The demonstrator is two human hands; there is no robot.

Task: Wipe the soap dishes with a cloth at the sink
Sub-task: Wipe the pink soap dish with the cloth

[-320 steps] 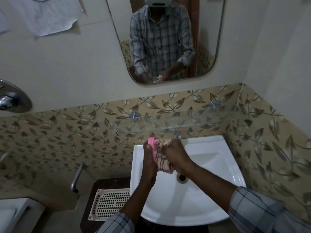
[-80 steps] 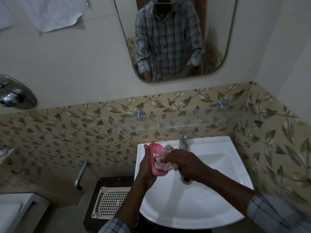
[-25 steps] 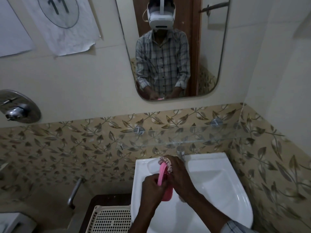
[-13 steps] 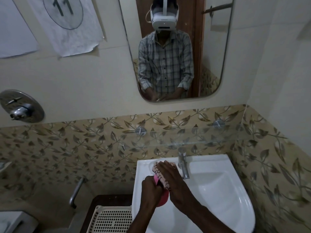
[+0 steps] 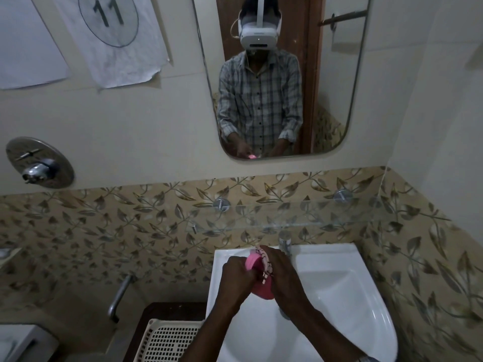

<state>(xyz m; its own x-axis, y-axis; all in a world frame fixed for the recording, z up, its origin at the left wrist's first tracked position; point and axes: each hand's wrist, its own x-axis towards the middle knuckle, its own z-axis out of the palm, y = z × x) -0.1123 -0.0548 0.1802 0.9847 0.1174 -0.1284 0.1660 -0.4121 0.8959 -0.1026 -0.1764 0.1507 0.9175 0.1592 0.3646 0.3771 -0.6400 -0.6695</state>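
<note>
Left hand (image 5: 236,274) clamps the pink dish (image 5: 257,276) over the sink (image 5: 366,296), right hand (image 5: 283,274) pinches the cloth (image 5: 265,261) against it at 12 o'clock. I'd keep the dish steady and work the cloth into its ridges.

Counting things at the sink

Two hands: left hand (image 5: 236,273) and right hand (image 5: 283,274). One pink soap dish (image 5: 258,283), one cloth (image 5: 264,261), one sink (image 5: 339,296), one tap (image 5: 285,242), one basket (image 5: 170,340), maybe two papers (image 5: 115,40).
</note>
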